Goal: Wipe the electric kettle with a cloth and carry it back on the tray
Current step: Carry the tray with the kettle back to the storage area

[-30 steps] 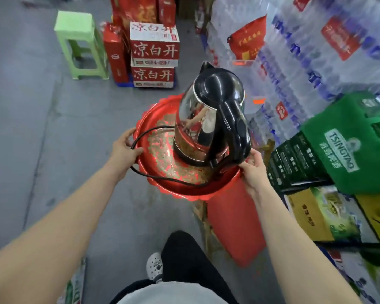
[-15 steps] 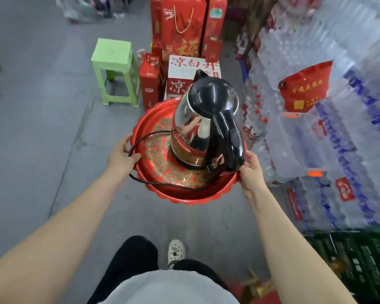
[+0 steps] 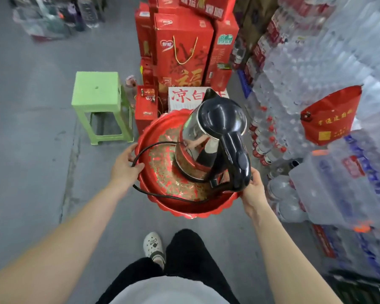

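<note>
A steel electric kettle [image 3: 193,132] with a black lid and handle stands upright on a round red tray [image 3: 162,172] with gold patterning. Its black power cord [image 3: 149,148] loops across the tray and over the left rim. My left hand [image 3: 123,165] grips the tray's left rim, thumb over the cord. My right hand [image 3: 252,189] grips the right rim beside the kettle handle. The tray is held in the air in front of me, above the grey floor. No cloth is in view.
A green plastic stool [image 3: 97,99] stands ahead on the left. Stacked red gift boxes [image 3: 182,55] and a white carton [image 3: 184,95] lie straight ahead. Shrink-wrapped packs of water bottles [image 3: 316,84] line the right side. Grey concrete floor [image 3: 31,139] spreads to the left.
I have moved forward with the tray held the same way; the stool and red boxes are closer, and the green beer cartons on the right have dropped out of view.
</note>
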{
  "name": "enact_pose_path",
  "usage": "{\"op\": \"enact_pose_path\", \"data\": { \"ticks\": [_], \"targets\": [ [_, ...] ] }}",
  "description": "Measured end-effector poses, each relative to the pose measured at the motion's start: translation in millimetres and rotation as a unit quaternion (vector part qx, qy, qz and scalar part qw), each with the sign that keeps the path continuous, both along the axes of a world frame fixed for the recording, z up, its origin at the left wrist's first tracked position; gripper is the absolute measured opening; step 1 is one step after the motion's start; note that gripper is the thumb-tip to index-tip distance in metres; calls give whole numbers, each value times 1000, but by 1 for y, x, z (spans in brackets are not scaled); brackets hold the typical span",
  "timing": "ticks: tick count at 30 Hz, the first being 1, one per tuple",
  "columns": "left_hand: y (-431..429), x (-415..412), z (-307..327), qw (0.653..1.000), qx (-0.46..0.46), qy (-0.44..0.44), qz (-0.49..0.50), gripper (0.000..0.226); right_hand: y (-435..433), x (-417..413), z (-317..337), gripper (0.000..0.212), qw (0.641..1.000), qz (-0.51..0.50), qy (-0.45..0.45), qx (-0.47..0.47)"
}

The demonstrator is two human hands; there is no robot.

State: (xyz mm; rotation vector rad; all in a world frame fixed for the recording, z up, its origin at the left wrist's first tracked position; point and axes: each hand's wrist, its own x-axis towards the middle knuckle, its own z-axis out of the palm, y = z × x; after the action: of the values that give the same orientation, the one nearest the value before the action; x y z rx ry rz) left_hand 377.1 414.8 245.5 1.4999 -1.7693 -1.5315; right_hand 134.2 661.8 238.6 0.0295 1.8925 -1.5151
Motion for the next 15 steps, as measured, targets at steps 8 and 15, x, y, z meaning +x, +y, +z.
{"op": "enact_pose_path", "data": {
  "ticks": [8,15],
  "targets": [
    [-170,-96,-15,993,-40,-38,-109,64,-135,-50,-41,37,997,-75,-11,24],
    [-302,-190,-36,986,-32,-63,-154,66,-251,-109,-82,35,986,-145,-63,44]
  ]
}}
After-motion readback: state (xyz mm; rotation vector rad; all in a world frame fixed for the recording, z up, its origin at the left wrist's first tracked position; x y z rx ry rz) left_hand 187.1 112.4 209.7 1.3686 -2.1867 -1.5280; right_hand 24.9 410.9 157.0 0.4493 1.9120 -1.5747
